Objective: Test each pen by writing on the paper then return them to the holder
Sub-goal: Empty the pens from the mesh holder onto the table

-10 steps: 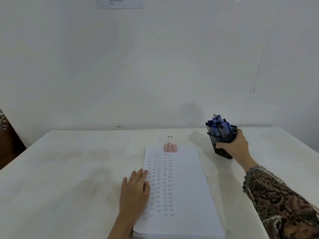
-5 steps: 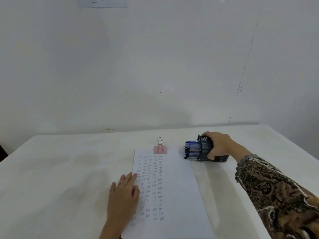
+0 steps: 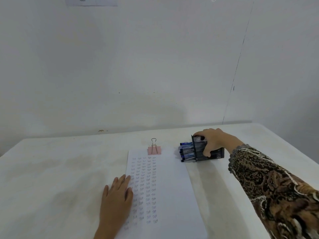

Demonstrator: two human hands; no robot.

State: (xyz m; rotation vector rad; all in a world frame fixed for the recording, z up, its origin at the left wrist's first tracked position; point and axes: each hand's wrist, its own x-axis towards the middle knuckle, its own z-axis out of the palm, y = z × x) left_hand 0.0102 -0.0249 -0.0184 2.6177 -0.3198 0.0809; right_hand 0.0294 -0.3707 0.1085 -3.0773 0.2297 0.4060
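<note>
We've tipped the mesh pen holder (image 3: 198, 150) sideways beside the paper (image 3: 170, 187), right hand (image 3: 215, 140) fingers grasping it; pens (image 3: 186, 151) poke out, ready for testing. Left hand (image 3: 117, 195) fingers lie flat.

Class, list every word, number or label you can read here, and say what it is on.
Paper: columns of short handwritten marks, too small to read.
Sheet on the wall: printed lines, too blurred to read.
Pens and holder: no readable text.
</note>
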